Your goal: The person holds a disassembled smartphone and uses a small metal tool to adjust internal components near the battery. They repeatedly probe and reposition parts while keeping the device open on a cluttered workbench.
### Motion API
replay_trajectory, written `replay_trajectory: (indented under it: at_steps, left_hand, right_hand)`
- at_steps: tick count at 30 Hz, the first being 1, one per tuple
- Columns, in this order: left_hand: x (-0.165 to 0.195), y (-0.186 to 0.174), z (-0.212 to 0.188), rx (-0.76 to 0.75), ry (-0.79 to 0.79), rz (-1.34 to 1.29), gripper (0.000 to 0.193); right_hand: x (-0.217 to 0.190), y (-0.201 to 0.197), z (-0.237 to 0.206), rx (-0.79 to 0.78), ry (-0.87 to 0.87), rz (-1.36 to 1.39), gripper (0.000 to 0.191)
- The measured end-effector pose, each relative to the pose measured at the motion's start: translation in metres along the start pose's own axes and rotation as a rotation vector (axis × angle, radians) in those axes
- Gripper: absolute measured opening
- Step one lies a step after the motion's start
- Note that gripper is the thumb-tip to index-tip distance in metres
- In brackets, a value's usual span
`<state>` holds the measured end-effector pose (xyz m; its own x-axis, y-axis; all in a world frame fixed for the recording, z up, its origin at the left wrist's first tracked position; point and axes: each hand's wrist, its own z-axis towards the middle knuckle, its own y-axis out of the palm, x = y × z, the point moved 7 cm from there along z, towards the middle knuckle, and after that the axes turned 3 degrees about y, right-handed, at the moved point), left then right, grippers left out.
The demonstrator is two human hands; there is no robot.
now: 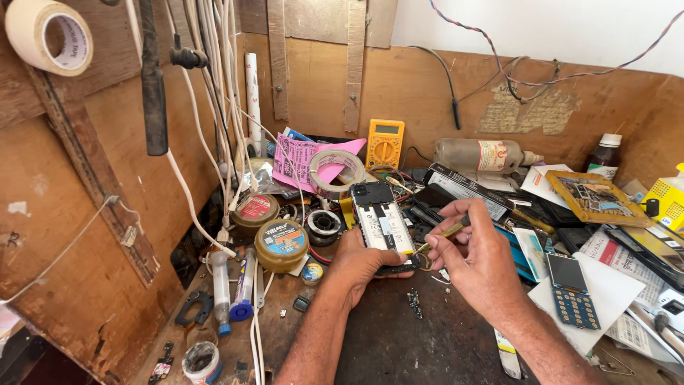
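At centre frame, an opened phone under repair on a cluttered worktop.
Left hand grips its lower end, steadying it; right hand pinches a slim tool, tip touching the phone's lower edge.

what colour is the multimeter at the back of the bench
Yellow; the multimeter shows in the head view.

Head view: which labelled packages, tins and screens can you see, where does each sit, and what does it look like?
Multimeter: against the back wall, yellow box, grey screen.
Plastic bottle: lying right of it, cloudy, red-and-white label.
Brown bottle: far right at the wall, white cap, pale label.
Round tin: left of the left hand, brassy, blue-and-orange lid label.
Keypad phone: right of the right hand, blank screen, blue keys.
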<state>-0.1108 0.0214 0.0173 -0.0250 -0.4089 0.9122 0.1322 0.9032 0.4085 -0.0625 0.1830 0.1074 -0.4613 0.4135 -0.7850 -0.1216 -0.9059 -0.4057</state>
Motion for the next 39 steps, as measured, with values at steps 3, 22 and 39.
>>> replay_trajectory:
  at_steps: [3, 22, 39]
  left_hand:
    - [-0.001, 0.000, 0.001, 0.002, 0.003, -0.010, 0.046]
    - [0.001, 0.001, 0.000, 0.008, 0.013, 0.035, 0.047]
    - [-0.002, 0.002, 0.003, -0.019, 0.044, 0.056, 0.045]
  right_hand:
    - [0.000, 0.001, -0.002, -0.002, -0.019, 0.009, 0.030]
    - [-0.002, 0.007, 0.003, -0.041, 0.154, -0.406, 0.035]
    - [-0.008, 0.009, 0.003, -0.047, 0.071, -0.087, 0.035]
